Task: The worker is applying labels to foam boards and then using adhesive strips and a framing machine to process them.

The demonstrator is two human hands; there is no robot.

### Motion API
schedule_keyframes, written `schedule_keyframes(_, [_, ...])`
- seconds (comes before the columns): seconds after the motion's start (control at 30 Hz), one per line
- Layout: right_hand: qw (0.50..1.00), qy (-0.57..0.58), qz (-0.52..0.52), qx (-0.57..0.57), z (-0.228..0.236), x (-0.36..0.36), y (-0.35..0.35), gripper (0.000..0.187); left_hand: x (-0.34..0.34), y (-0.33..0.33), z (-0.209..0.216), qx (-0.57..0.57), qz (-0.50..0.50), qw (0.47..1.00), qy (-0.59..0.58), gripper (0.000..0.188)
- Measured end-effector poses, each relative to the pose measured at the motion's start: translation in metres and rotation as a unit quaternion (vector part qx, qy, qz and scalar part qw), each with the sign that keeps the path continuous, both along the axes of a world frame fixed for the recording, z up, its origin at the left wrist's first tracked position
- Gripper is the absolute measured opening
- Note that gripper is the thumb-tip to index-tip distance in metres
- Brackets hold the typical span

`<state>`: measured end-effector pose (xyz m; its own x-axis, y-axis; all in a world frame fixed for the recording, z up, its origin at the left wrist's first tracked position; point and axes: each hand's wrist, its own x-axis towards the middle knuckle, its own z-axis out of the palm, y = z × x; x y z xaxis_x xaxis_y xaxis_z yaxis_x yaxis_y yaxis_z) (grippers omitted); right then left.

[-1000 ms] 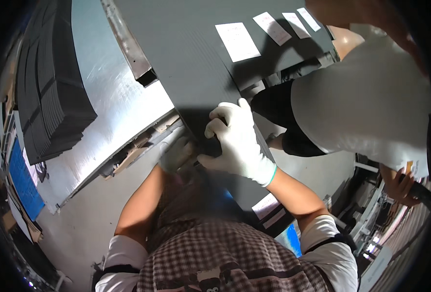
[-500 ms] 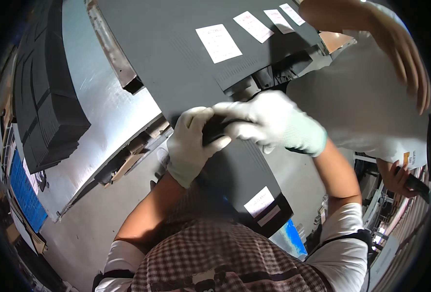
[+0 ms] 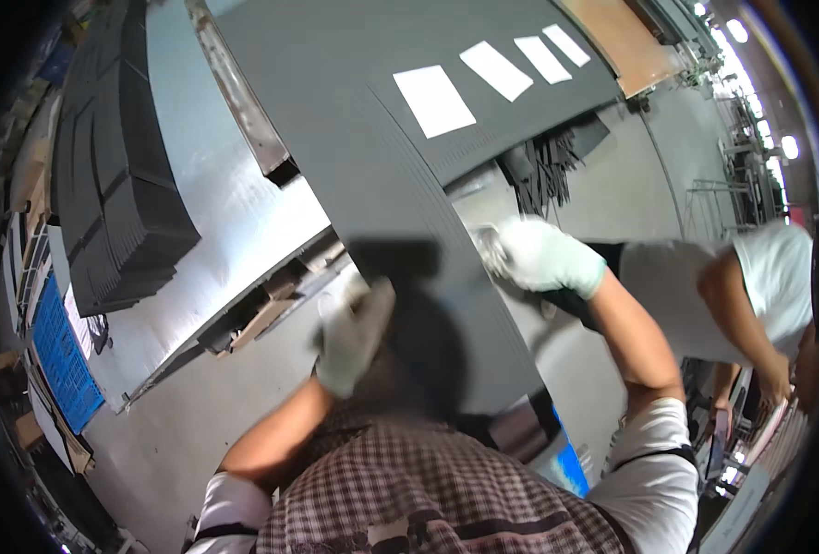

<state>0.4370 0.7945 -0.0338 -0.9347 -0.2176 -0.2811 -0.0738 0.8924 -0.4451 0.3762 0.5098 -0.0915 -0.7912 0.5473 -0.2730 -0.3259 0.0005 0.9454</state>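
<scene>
A long stack of dark grey sheets stretches from the far table toward my body. My left hand, in a white glove, is at the stack's left edge, smeared by motion, so its fingers cannot be read. Beside the stack's right edge is my right hand, also gloved in white. Its fingers are curled in and their tips blurred; what they hold, if anything, is hidden. Shadows of my head and arms fall across the sheets between the two hands.
White paper slips lie on the far sheets. At left, a pile of dark grey slotted pieces sits on a metal table. A blue crate stands lower left. At right, a co-worker in a white shirt bends over.
My hands, together over the stack before, have moved apart to its two edges. The dark thing between them no longer shows there. The co-worker has moved away from the far table and bends down.
</scene>
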Motion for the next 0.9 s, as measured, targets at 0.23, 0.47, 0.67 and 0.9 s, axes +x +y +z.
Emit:
schedule_keyframes(0.23, [0.987, -0.096, -0.121, 0.042, -0.020, 0.028, -0.018, 0.023, 0.006, 0.004, 0.004, -0.131, -0.087, 0.986, 0.046, 0.029])
schedule_keyframes(0.47, [0.968, -0.012, -0.016, -0.251, 0.071, -0.010, -0.070, 0.049, 0.005, 0.020, 0.068, 0.145, 0.070, 0.985, -0.060, 0.025])
schedule_keyframes(0.67, [0.963, -0.012, 0.145, -0.227, 0.081, -0.030, -0.051, 0.043, -0.007, -0.016, 0.074, 0.024, -0.151, 0.980, -0.128, 0.004])
schedule_keyframes(0.9, [0.984, -0.146, -0.087, -0.050, -0.017, -0.050, 0.044, 0.027, -0.023, -0.039, -0.052, -0.087, -0.083, 0.990, -0.077, 0.019])
